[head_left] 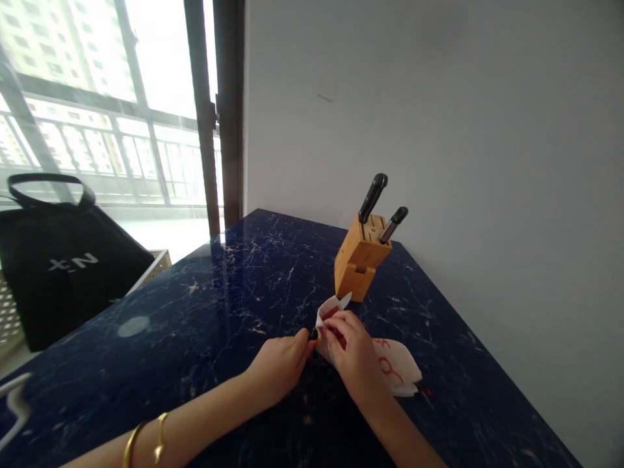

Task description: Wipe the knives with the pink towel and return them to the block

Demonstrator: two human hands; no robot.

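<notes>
My left hand (281,365) is closed around the black handle of a knife (346,300), whose blade tip sticks out past a white cloth with red marks (398,367). The cloth is folded about the blade, and the middle of the blade is hidden by it. With fingers pinched, my right hand (355,354) grips the cloth against the blade; the rest of the cloth hangs to the right under that wrist. Just beyond the blade tip stands a wooden knife block (355,270) with two black-handled tools in its slots, one upright handle (374,197) and one with a metal collar (394,224).
The dark blue marble-patterned table (273,273) reaches back to a plain wall (439,130). Off its left side is a black bag (68,273) by a window. A white curved object (17,403) shows at the lower left. A round pale spot (134,326) marks the tabletop.
</notes>
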